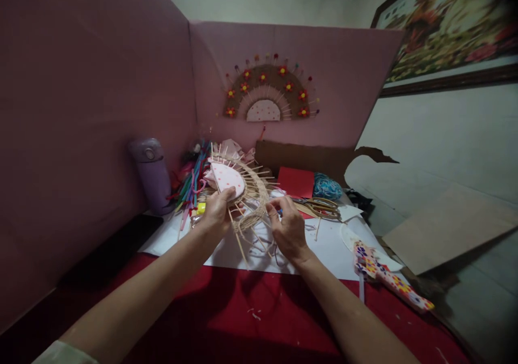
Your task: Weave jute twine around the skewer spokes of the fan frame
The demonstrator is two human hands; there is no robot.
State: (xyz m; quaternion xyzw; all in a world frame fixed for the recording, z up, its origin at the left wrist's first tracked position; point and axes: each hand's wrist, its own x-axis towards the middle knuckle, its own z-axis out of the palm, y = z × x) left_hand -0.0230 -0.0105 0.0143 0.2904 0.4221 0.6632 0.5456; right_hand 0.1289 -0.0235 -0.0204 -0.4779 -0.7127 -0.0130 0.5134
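My left hand (217, 211) grips a half-round stick craft by its centre, a padded half-circle of pink dotted fabric (227, 179), with the thumb on the fabric. Thin wooden sticks fan out from that centre. A band of tan twine (261, 191) is woven across them in an arc. At the band's right edge, the closed fingers of my right hand (288, 226) pinch the twine; the exact strand is too small to see. The craft is held tilted above white paper (324, 253), with loose pale yarn beneath it.
A finished half-round craft with red flowers (263, 76) hangs on the pink panel. Around the work lie a purple bottle (151, 175), scissors (324, 207), blue yarn (327, 186), red paper (295, 183), colourful pipe cleaners (197, 172) and a flowered glue gun (390, 277).
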